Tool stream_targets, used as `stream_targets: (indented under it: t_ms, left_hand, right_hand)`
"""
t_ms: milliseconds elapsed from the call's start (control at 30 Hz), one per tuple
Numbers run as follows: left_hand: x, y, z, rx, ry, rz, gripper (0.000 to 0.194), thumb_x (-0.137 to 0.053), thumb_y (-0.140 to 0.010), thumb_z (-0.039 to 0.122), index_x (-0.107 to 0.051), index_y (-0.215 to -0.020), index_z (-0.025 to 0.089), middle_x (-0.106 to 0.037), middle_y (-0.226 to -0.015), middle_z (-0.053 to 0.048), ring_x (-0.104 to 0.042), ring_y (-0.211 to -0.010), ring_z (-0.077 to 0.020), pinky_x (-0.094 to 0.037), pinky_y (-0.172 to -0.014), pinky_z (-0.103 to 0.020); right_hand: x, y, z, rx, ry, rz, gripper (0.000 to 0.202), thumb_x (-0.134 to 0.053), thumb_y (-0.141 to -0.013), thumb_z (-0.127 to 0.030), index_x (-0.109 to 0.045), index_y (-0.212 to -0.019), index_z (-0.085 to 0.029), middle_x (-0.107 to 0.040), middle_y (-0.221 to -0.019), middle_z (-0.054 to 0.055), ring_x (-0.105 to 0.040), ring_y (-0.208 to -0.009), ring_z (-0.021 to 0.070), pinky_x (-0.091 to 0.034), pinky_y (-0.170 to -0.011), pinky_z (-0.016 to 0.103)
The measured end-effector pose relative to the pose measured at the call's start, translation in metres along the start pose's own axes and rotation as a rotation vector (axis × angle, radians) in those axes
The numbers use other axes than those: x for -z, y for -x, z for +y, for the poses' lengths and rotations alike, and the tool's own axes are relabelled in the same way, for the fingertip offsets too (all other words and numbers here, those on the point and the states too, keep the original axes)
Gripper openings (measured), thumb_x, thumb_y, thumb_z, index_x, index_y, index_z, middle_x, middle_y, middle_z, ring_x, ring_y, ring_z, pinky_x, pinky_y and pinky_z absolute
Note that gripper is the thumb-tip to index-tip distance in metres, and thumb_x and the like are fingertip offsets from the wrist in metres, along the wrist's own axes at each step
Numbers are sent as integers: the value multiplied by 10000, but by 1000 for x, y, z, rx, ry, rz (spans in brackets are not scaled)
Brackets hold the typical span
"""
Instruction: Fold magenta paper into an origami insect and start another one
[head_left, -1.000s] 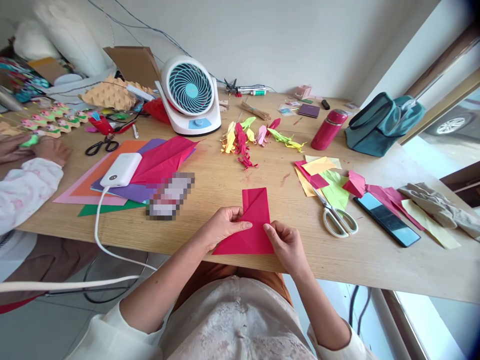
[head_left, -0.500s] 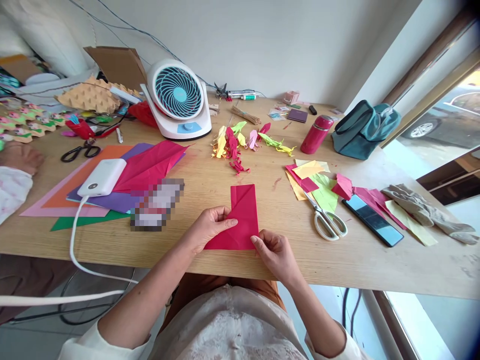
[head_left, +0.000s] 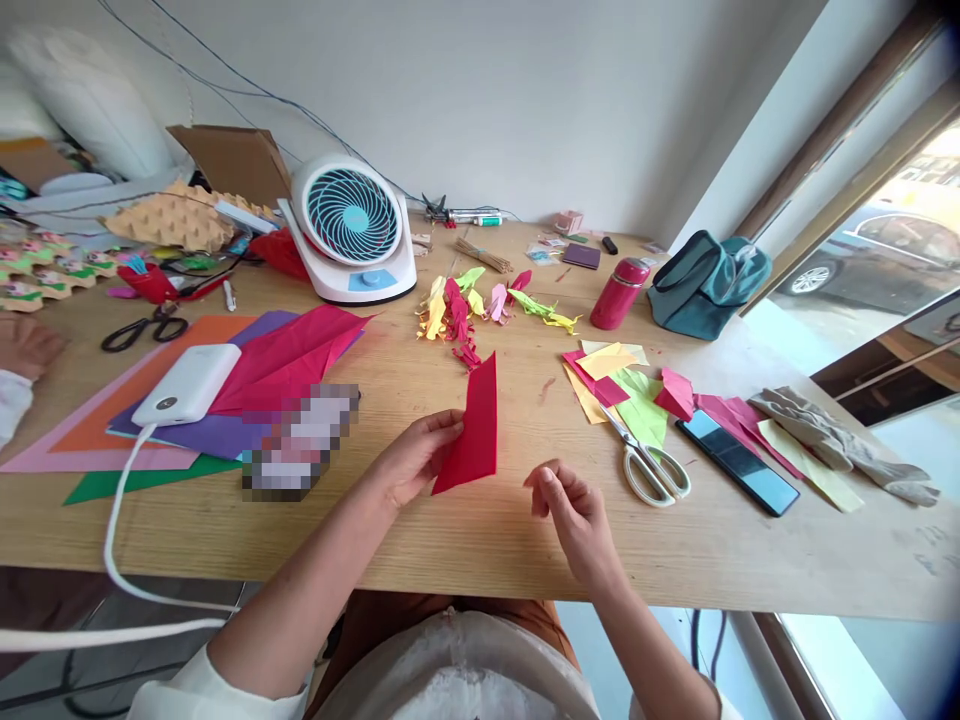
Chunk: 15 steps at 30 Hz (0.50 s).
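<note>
Paper [head_left: 474, 430], red and folded, tilts in your left hand's [head_left: 421, 458] grip by the table's [head_left: 465, 560] near edge; your right hand [head_left: 568, 512], curled narrow, hovers nearby.

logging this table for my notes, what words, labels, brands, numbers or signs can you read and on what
No text is readable.
Fan, on its hub: a mark, too small to read.
Table, right end: faint marks, too blurred to read.
Pixelated item: nothing legible.
</note>
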<state>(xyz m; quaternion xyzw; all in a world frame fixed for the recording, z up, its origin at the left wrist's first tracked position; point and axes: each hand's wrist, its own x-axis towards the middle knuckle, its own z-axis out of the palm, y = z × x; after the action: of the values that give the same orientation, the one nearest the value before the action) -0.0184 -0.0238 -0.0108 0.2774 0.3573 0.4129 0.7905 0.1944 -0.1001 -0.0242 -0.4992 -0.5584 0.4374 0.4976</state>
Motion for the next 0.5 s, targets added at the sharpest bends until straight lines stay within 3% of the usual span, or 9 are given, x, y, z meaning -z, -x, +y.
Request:
stream_targets:
  t_ms: [67, 100, 167, 233, 300, 367, 433, 500]
  left_hand:
    - [-3, -7, 4, 60, 50, -91, 212, -809, -719, 173, -694, -894, 141, -613, -722, 4, -545, -572, -71, -463, -594, -207]
    - [-5, -9, 5, 97, 78, -139, 175, -781, -746, 173, -685, -887, 137, -588, -722, 6, -514, -554, -60, -458, -591, -207]
    - [-9, -13, 4, 179, 134, -228, 82, -722, -791, 161, -657, -833, 133, -545, -721, 8, -464, -532, -45, -445, -587, -201]
    - [-12, -16, 1, 234, 149, -277, 61, -691, -805, 137, -634, -782, 131, -514, -699, 13, -427, -508, -35, -422, -571, -191]
    - [-12, -17, -2, 260, 122, -291, 59, -706, -788, 133, -647, -793, 128, -513, -682, 16, -413, -492, -31, -405, -559, -188]
    - [-8, -18, -2, 280, 91, -295, 110, -745, -761, 160, -676, -839, 124, -575, -709, -11, -469, -518, -52, -417, -573, -207]
    - [-2, -19, 3, 245, 43, -260, 190, -787, -737, 209, -700, -883, 124, -657, -778, -60, -572, -611, -112, -459, -631, -251]
    - [6, -20, 11, 117, -28, -167, 250, -812, -730, 298, -714, -900, 144, -707, -835, -81, -636, -737, -176, -488, -713, -289]
  right_hand:
    - [11, -23, -10, 117, 39, 9, 262, -585, -939, -472, -642, -984, -220, -608, -776, 21, -558, -705, 161, -444, -647, 281]
    - [18, -38, -15, 185, 70, 31, 290, -621, -918, -460, -622, -1094, -229, -637, -909, 49, -588, -806, 177, -464, -698, 291]
    - [29, -68, -25, 242, 127, 54, 536, -720, -839, -454, -525, -1297, -256, -626, -1189, 106, -599, -1049, 222, -491, -811, 324]
    - [35, -95, -29, 235, 108, -38, 739, -793, -760, -459, -454, -1392, -282, -603, -1320, 119, -565, -1193, 248, -479, -917, 366]
    - [35, -112, -28, 181, -8, -201, 658, -805, -736, -476, -546, -1303, -263, -684, -1181, 99, -623, -1084, 239, -501, -877, 367]
    - [30, -118, -22, 91, -110, -274, 418, -810, -725, -487, -673, -1012, -216, -717, -896, 51, -649, -836, 196, -512, -754, 326]
    - [23, -116, -13, 18, -205, -233, 329, -819, -717, -479, -663, -793, -199, -677, -723, 9, -606, -677, 153, -494, -666, 292]
    - [18, -112, -5, -29, -296, -148, 318, -831, -710, -457, -651, -751, -198, -677, -698, -3, -597, -640, 139, -490, -645, 279]
